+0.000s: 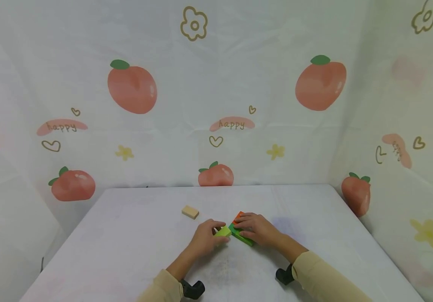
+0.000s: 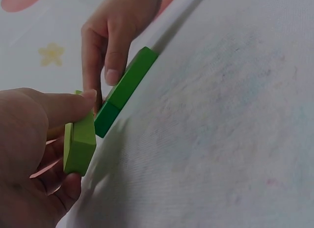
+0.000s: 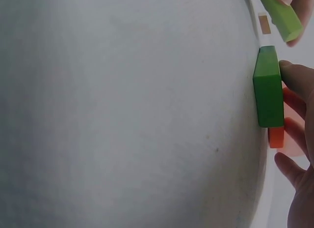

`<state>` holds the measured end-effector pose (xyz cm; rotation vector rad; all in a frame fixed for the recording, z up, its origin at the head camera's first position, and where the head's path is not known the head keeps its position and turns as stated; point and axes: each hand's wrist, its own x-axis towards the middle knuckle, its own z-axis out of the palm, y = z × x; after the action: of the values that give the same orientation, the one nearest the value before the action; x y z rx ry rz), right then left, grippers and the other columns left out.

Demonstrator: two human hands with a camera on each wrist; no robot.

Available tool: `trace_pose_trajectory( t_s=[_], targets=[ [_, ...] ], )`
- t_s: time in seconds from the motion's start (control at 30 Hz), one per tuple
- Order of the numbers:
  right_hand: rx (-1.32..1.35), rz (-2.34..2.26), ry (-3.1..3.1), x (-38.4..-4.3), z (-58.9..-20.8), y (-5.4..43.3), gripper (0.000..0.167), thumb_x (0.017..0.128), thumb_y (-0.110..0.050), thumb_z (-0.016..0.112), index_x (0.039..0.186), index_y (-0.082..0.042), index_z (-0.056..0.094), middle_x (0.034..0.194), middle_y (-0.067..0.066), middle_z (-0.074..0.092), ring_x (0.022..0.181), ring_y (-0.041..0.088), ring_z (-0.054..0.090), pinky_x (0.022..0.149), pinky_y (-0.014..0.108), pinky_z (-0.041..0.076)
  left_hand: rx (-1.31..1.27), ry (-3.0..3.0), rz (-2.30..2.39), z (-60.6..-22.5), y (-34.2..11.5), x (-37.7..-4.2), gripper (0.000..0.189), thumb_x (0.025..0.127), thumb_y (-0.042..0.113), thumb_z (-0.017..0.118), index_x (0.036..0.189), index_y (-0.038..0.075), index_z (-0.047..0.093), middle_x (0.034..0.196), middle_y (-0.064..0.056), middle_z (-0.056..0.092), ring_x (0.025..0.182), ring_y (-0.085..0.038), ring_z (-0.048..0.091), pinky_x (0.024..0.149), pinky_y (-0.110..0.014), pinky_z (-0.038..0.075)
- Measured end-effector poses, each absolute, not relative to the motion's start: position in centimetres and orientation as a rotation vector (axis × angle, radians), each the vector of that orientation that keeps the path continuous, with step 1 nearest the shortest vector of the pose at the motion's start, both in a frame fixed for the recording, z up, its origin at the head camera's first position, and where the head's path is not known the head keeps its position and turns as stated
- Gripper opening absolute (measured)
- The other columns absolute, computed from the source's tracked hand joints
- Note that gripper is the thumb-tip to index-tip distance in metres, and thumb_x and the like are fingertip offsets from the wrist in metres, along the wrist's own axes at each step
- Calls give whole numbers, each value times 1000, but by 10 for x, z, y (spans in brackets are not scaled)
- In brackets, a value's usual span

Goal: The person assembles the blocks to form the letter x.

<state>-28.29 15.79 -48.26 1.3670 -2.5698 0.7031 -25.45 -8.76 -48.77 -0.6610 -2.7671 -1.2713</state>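
My left hand [image 1: 206,238] pinches a light green block [image 2: 83,142] between thumb and fingers. It is held tilted, close beside the left end of a row of blocks on the table. That row has a dark green block [image 2: 106,119] against a brighter green block [image 2: 132,78]. An orange block [image 1: 237,217] lies behind them, partly covered by fingers. Over this group rests my right hand [image 1: 259,228], its thumb on the green row and its other fingers spread across toward the orange block.
A plain wooden block [image 1: 190,212] lies farther back, left of the hands. The white table [image 1: 133,235] meets a patterned cloth backdrop [image 1: 171,147] along its far edge. Black wrist straps [image 1: 193,290] sit below both sleeves.
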Motion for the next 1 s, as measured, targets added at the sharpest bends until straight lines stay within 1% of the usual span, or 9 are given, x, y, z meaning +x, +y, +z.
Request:
trace_pose_trajectory(
  t_s=[0.23, 0.4, 0.63, 0.87, 1.0],
  targets=[
    [1338, 688, -2614, -281, -481, 156, 30, 90, -13, 69, 120, -6, 70, 125, 8, 64, 123, 34, 52, 96, 55, 42, -600, -2848, -1185, -490, -81, -251, 50, 80, 31, 81, 121, 5, 67, 92, 4, 58, 80, -12, 52, 67, -28, 44],
    [1344, 693, -2605, -281, -480, 156, 29, 90, -12, 69, 119, -5, 70, 124, 9, 65, 123, 34, 53, 96, 55, 43, -562, -2885, -1103, -490, -75, -249, 52, 77, 29, 83, 119, 2, 67, 90, 1, 59, 81, -14, 54, 69, -30, 44],
    [1335, 681, -2617, -281, -480, 156, 29, 90, -13, 69, 118, -5, 70, 124, 8, 65, 123, 33, 53, 94, 55, 43, -481, -2931, -1023, -492, -66, -247, 54, 76, 34, 83, 118, 3, 68, 86, 4, 54, 75, -11, 49, 65, -28, 41],
    [1343, 694, -2614, -281, -479, 155, 29, 90, -12, 69, 118, -4, 70, 124, 9, 65, 122, 33, 53, 97, 53, 43, -439, -2935, -981, -487, -61, -243, 51, 76, 35, 83, 114, 3, 69, 85, 2, 53, 72, -12, 46, 62, -29, 39],
    [1326, 694, -2629, -281, -479, 155, 29, 90, -13, 69, 119, -5, 70, 124, 8, 65, 122, 33, 53, 95, 55, 43, -407, -2945, -950, -486, -58, -243, 50, 76, 35, 83, 112, 3, 70, 86, 1, 52, 72, -12, 46, 61, -29, 38]
  ],
)
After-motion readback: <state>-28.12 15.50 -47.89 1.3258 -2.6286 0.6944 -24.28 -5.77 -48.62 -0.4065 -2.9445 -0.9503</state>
